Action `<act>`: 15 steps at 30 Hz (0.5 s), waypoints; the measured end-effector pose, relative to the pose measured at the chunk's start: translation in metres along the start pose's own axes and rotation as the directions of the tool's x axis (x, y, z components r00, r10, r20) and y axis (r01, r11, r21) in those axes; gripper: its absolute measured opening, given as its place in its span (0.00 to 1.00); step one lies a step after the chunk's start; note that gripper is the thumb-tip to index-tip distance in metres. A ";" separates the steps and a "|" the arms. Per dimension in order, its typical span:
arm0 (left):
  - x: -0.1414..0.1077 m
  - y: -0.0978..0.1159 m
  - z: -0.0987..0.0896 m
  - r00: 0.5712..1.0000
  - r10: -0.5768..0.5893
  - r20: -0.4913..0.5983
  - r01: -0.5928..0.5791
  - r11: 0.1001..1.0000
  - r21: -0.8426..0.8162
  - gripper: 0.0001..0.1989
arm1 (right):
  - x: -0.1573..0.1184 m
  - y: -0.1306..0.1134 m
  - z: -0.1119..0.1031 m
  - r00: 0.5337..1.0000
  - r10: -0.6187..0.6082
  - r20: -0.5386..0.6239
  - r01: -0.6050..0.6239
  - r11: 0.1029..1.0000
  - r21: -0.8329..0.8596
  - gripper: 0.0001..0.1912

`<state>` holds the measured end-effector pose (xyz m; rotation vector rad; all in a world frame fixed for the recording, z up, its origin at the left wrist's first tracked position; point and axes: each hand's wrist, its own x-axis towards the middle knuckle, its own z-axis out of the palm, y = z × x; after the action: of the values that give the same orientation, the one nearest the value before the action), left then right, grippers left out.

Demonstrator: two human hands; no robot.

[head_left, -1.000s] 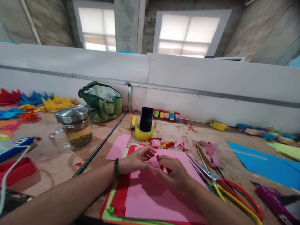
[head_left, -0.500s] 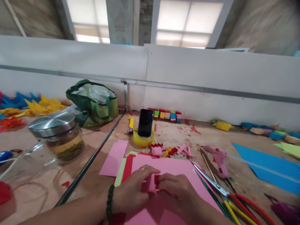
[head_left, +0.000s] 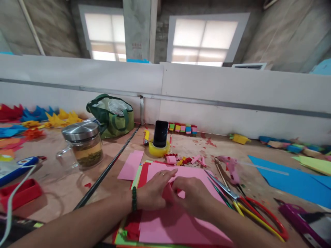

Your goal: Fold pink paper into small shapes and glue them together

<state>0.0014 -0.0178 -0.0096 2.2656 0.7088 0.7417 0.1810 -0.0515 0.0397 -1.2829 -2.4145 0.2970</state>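
My left hand (head_left: 153, 191), with a green bead bracelet (head_left: 133, 199) at its wrist, curls around a small folded piece of pink paper (head_left: 169, 192). From the other side my right hand (head_left: 192, 194) pinches the same piece, which is shadowed and partly hidden by the fingers. Both hands are just above a pink paper sheet (head_left: 178, 229) on top of a stack of coloured sheets. Scissors (head_left: 234, 194) with red and yellow handles lie to the right of my right hand. Small folded paper bits (head_left: 172, 159) sit beyond the stack.
A phone (head_left: 160, 133) leans on a yellow tape roll (head_left: 158, 150). Left are a lidded glass cup (head_left: 86, 151) and a green bag (head_left: 121, 122). A pink glue gun (head_left: 232, 170), blue paper (head_left: 292, 179) and a purple tool (head_left: 297, 220) lie right.
The camera view has tilted up and shifted left, showing more of the table's left side. The pink piece is now more covered by my fingers, and my right hand pinches it closer.
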 end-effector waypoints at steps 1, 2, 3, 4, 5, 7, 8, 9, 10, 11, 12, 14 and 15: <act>0.000 -0.001 -0.002 1.000 0.007 0.013 -0.007 1.000 0.013 0.52 | 0.001 0.002 -0.004 0.999 -0.036 0.001 0.036 0.998 -0.055 0.06; 0.000 -0.002 -0.004 1.000 0.013 0.028 -0.013 1.000 0.019 0.52 | 0.003 0.004 -0.009 0.997 -0.081 0.010 0.081 0.992 -0.099 0.06; 0.000 -0.003 -0.006 0.999 0.010 0.038 -0.011 1.000 0.015 0.52 | 0.004 0.006 -0.012 0.991 -0.129 0.035 0.133 0.983 -0.129 0.06; 0.000 -0.003 -0.007 0.999 -0.004 0.042 0.004 1.000 0.002 0.51 | 0.005 0.009 -0.015 0.983 -0.173 0.069 0.181 0.972 -0.148 0.07; -0.001 -0.003 -0.009 0.999 -0.027 0.045 0.028 1.000 -0.015 0.50 | 0.006 0.011 -0.016 0.974 -0.203 0.104 0.218 0.962 -0.162 0.07; -0.003 -0.001 -0.011 0.996 -0.076 0.044 0.078 0.996 -0.045 0.49 | 0.006 0.015 -0.018 0.961 -0.233 0.149 0.260 0.946 -0.196 0.08; -0.004 0.001 -0.012 0.995 -0.091 0.043 0.094 0.994 -0.058 0.48 | 0.005 0.016 -0.019 0.959 -0.244 0.147 0.272 0.937 -0.218 0.08; -0.005 0.004 -0.013 0.995 -0.099 0.033 0.101 0.992 -0.071 0.47 | 0.004 0.017 -0.021 0.959 -0.256 0.121 0.279 0.930 -0.241 0.09; -0.006 0.007 -0.015 0.994 -0.105 0.012 0.106 0.991 -0.084 0.45 | 0.003 0.018 -0.024 0.959 -0.274 0.077 0.285 0.923 -0.257 0.09; -0.006 0.010 -0.018 0.994 -0.112 -0.022 0.109 0.989 -0.097 0.42 | 0.003 0.019 -0.028 0.955 -0.296 0.025 0.292 0.920 -0.263 0.09; -0.006 0.014 -0.021 0.990 -0.123 -0.068 0.115 0.987 -0.112 0.39 | 0.004 0.020 -0.033 0.950 -0.311 -0.037 0.292 0.920 -0.262 0.09; -0.002 0.021 -0.033 0.976 -0.151 -0.157 0.134 0.984 -0.115 0.31 | 0.011 0.026 -0.044 0.943 -0.295 -0.154 0.257 0.939 -0.227 0.10; 0.003 0.023 -0.040 0.971 -0.155 -0.180 0.137 0.984 -0.111 0.28 | 0.018 0.030 -0.049 0.943 -0.259 -0.207 0.222 0.957 -0.188 0.10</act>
<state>-0.0168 -0.0148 0.0327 2.0479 0.8976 0.9067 0.2152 -0.0194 0.0771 -1.0045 -2.3978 -0.1149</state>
